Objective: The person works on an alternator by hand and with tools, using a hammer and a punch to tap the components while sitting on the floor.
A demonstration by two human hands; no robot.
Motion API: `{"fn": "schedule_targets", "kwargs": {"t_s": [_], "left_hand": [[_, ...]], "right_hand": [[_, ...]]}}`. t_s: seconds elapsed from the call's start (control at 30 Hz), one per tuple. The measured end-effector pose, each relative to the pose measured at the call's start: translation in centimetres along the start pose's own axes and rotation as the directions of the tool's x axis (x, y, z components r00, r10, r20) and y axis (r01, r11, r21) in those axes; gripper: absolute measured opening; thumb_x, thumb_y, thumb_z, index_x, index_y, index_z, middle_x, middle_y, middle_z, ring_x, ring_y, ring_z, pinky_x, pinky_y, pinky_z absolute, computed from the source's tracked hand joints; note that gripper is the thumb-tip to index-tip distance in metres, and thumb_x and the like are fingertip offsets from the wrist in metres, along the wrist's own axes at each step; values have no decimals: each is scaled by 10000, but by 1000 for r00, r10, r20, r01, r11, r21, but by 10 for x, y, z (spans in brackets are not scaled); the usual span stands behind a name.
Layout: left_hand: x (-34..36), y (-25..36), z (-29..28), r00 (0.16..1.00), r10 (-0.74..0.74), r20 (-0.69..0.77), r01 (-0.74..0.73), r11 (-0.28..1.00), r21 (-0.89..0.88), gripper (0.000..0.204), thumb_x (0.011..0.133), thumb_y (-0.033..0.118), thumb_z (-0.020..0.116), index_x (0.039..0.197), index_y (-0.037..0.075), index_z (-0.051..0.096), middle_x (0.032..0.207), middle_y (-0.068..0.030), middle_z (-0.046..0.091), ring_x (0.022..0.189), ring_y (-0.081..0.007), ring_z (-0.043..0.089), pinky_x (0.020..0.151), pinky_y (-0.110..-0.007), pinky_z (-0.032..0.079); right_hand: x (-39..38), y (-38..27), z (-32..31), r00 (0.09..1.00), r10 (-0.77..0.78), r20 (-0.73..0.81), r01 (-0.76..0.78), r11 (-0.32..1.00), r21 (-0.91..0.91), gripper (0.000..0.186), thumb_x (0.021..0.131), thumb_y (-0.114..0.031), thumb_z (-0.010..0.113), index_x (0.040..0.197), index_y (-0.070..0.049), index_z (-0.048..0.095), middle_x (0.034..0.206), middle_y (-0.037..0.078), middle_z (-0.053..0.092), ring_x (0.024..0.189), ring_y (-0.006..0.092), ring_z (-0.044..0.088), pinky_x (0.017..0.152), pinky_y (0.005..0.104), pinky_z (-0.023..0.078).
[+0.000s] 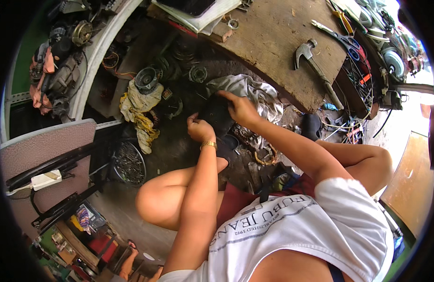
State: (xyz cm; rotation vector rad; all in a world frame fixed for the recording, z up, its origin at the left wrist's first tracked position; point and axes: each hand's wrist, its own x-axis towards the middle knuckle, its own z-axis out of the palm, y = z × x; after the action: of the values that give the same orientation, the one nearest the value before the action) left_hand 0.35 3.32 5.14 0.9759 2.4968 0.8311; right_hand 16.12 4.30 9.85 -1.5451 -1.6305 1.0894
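Low between my bent legs, my left hand holds the left side of a dark, flattish piece with small holes, fingers curled at its edge. My right hand grips the upper right of that piece, index finger along the top. Its underside is hidden. A grey-white cloth lies behind my right hand. Left of my hands are a yellowish rag, a round metal housing and a bowl of small metal bits.
A wooden bench with a hammer and scissors stands ahead. A pink board with a white power strip is at left, below a shelf of motor parts. Another person's foot shows at lower left.
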Motion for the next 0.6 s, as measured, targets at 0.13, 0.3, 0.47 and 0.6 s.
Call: {"fn": "schedule_targets", "kwargs": {"t_s": [0.13, 0.3, 0.47, 0.6], "left_hand": [[20, -19, -4, 998, 24, 64, -24, 1000, 12, 262, 828, 39, 475, 906, 117, 713, 905, -145, 711, 874, -336, 676, 755, -436, 520], [14, -20, -5, 1000, -11, -5, 11, 1000, -12, 249, 843, 40, 487, 879, 131, 716, 899, -122, 716, 864, -333, 679, 742, -433, 524], [6, -10, 5, 999, 18, 35, -19, 999, 27, 230, 840, 55, 505, 886, 131, 717, 913, -143, 710, 864, -341, 676, 748, -441, 523], [21, -16, 1, 997, 60, 57, -63, 996, 63, 237, 822, 52, 504, 882, 134, 719, 899, -153, 708, 857, -356, 671, 747, -456, 517]], "right_hand": [[-26, -22, -13, 999, -4, 54, 9, 996, -88, 537, 799, -8, 518, 1302, -195, 533, 850, 261, 633, 758, 441, 612, 709, 496, 483], [-86, -52, -93, 981, 69, 182, -32, 979, -202, 545, 794, -14, 527, 1292, -235, 541, 802, 227, 642, 743, 397, 633, 667, 474, 489], [-7, 4, -10, 998, 40, 51, -38, 999, -33, 526, 802, -33, 521, 1297, -212, 537, 855, 249, 641, 795, 412, 629, 718, 481, 492], [-7, -19, -14, 996, 10, 83, 0, 993, -119, 509, 814, -43, 522, 1293, -215, 540, 864, 245, 645, 800, 414, 630, 714, 480, 498]]}}
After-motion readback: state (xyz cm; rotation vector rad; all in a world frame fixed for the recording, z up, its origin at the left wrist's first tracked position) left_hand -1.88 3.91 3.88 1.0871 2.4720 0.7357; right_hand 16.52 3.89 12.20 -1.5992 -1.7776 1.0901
